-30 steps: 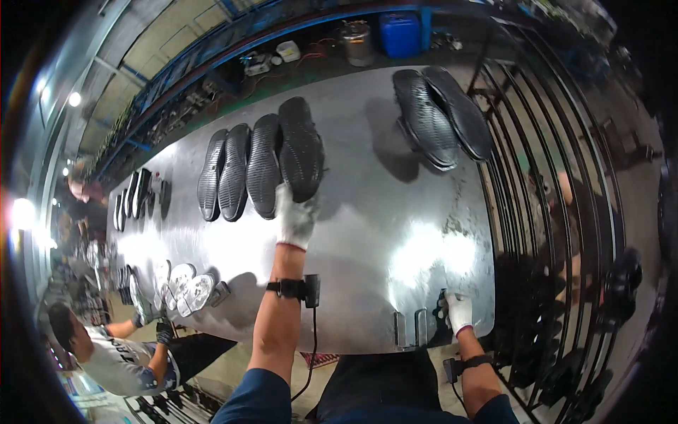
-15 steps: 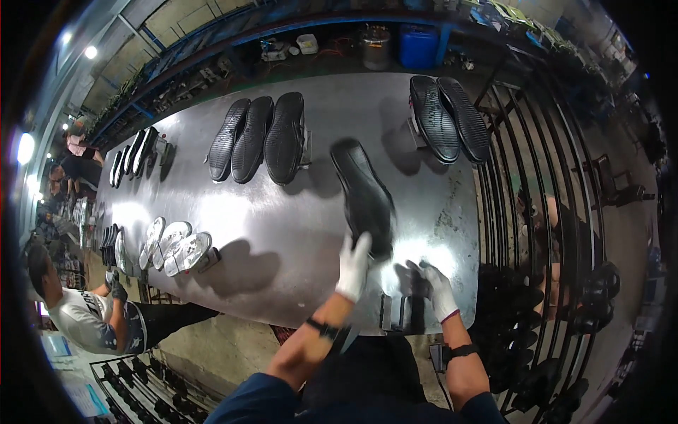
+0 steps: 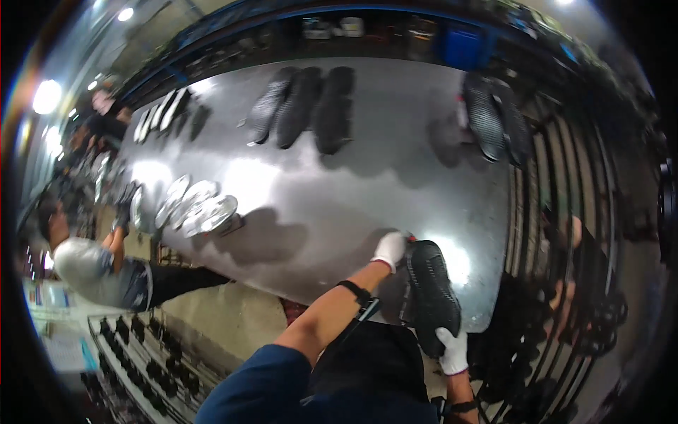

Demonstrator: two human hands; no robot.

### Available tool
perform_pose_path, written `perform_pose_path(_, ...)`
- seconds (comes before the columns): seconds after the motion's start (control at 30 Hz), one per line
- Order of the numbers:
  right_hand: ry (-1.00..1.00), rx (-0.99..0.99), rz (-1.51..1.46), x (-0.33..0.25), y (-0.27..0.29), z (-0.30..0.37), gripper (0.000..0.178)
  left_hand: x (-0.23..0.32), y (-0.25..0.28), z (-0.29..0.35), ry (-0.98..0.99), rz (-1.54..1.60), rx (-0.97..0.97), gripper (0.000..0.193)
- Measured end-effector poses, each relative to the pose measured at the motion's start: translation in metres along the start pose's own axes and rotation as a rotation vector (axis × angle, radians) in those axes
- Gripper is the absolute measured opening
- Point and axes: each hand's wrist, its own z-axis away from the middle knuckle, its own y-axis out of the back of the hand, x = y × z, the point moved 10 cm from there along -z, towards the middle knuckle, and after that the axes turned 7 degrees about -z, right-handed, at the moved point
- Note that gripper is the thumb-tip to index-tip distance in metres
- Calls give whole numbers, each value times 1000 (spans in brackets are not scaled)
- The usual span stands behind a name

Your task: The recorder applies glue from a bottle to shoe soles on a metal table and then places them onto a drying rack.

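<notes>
A black shoe sole (image 3: 432, 283), ridged side up, lies near the table's front edge, to the right of my body. My right hand (image 3: 453, 351), in a white glove, grips its near end, with the thumb on top. My left hand (image 3: 390, 251), also gloved in white, is beside the sole's far end, next to a small red spot. Its fingers are blurred and partly turned away, so their closure is unclear. A dark metal stand (image 3: 406, 305) shows partly at the sole's left edge; the sole hides the rest.
The metal table (image 3: 367, 198) bears three black soles (image 3: 302, 106) at the back and two more (image 3: 484, 116) at the far right. Silvery soles (image 3: 205, 205) lie at the left. A co-worker (image 3: 88, 261) stands on the left. Barred racks (image 3: 558, 184) flank the right.
The sole has come down nearer to me and to the right, over the stand. My right hand now grips its near end; my left has left that end for the far one. The view has shifted.
</notes>
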Motion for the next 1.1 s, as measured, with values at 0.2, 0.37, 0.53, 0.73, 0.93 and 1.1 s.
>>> perform_pose_path(0.2, 78, 0, 131, 4, 18, -2, 61, 34, 23, 11, -31, -97, 7, 29)
perform_pose_path(0.37, 78, 88, 489, -21, -12, 20, 93, 38, -7, 10, -5, -152, -39, 37)
perform_pose_path(0.53, 509, 55, 1256, -119, -156, -32, 89, 23, -23, -18, 83, 198, -45, 45)
perform_pose_path(0.73, 1023, 165, 1210, -93, -134, 35, 84, 81, 15, 84, 31, 892, 103, 35)
perform_pose_path(0.93, 1169, -188, 1148, -85, -42, 153, 73, 192, 53, 199, -417, 474, 116, 39)
perform_pose_path(1.1, 1523, 121, 1086, -170, -22, 147, 83, 138, 68, 95, -75, 931, 201, 58)
